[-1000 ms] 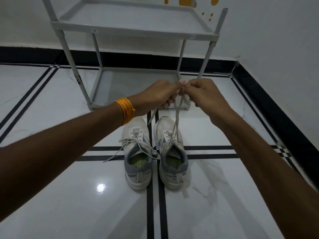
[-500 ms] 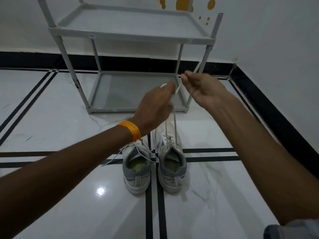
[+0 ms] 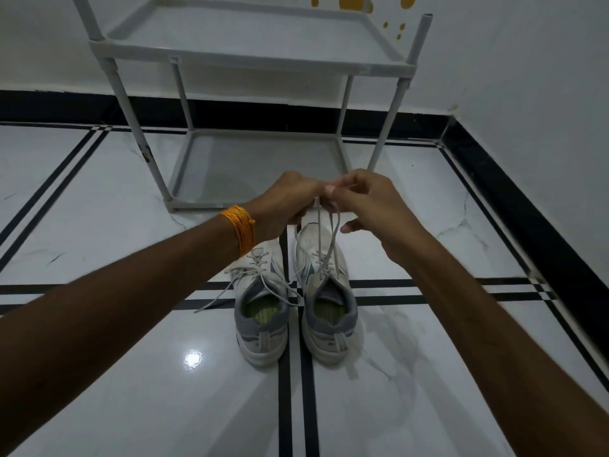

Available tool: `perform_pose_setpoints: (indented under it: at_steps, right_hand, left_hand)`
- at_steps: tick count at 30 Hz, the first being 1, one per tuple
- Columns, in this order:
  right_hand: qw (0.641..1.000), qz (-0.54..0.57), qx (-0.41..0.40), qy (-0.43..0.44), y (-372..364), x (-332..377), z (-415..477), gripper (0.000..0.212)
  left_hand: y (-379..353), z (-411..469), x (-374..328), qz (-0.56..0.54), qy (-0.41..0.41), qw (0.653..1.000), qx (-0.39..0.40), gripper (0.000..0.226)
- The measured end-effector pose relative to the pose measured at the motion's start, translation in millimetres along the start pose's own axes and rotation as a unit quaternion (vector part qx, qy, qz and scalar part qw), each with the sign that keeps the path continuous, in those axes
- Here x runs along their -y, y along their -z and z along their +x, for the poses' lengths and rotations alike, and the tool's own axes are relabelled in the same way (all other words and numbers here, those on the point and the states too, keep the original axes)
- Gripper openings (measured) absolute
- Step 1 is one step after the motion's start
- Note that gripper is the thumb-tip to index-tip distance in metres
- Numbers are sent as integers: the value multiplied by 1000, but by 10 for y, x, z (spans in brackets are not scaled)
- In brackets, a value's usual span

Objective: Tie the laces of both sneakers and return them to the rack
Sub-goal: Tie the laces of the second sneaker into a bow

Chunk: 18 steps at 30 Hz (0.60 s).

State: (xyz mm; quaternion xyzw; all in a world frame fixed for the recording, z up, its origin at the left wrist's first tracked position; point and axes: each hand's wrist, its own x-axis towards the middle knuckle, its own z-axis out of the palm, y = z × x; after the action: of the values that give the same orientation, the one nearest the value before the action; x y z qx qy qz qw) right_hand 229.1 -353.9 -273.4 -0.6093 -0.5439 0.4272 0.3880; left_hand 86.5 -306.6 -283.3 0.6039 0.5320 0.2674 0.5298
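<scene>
Two white and grey sneakers stand side by side on the floor, heels toward me. The left sneaker point(image 3: 260, 311) has loose laces trailing out to the left. From the right sneaker point(image 3: 328, 308), two strands of lace point(image 3: 326, 235) run up taut to my hands. My left hand point(image 3: 290, 202), with an orange band at the wrist, and my right hand point(image 3: 365, 206) meet fingertip to fingertip above the toes, both pinching the lace ends. The grey two-shelf rack point(image 3: 250, 57) stands just behind the shoes, and its shelves hold nothing.
White glossy floor tiles with black inlay lines point(image 3: 296, 390) run under the shoes. White walls with a black skirting point(image 3: 527, 206) close the corner at the back and right. A lamp reflection point(image 3: 192, 359) glints on the floor at the left.
My hands came down and together again above the right sneaker's toe after being raised and slightly apart, near the rack's lower shelf. The lace strands are shorter and held closer to the shoe.
</scene>
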Motion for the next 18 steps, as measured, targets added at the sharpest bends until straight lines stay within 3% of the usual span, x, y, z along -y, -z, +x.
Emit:
perform_pose_setpoints:
  at_steps: [2, 4, 8, 11, 13, 15, 18]
  right_hand:
    - [999, -7, 44, -14, -15, -15, 7, 27]
    - [999, 4, 38, -13, -1, -78, 9, 27]
    - [990, -85, -107, 47, 122, -194, 31, 13]
    - [963, -204, -159, 77, 248, -263, 79, 13]
    - [916, -343, -201, 63, 362, -406, 116, 14]
    - [863, -459, -213, 8, 498, -610, 123, 14]
    - [824, -538, -155, -90, 526, -907, 60, 9]
  left_hand:
    - [-3, 16, 29, -23, 7, 1000, -3, 18]
    - [2, 29, 50, -11, -11, 1000, -11, 18]
    - [52, 54, 119, 32, -77, 996, -31, 25]
    - [110, 81, 258, 66, -107, 991, -38, 24]
    - [223, 139, 472, 189, -123, 971, -82, 21]
    - [413, 182, 753, 357, -99, 922, -113, 18]
    - [592, 129, 1111, 484, -28, 871, -84, 18]
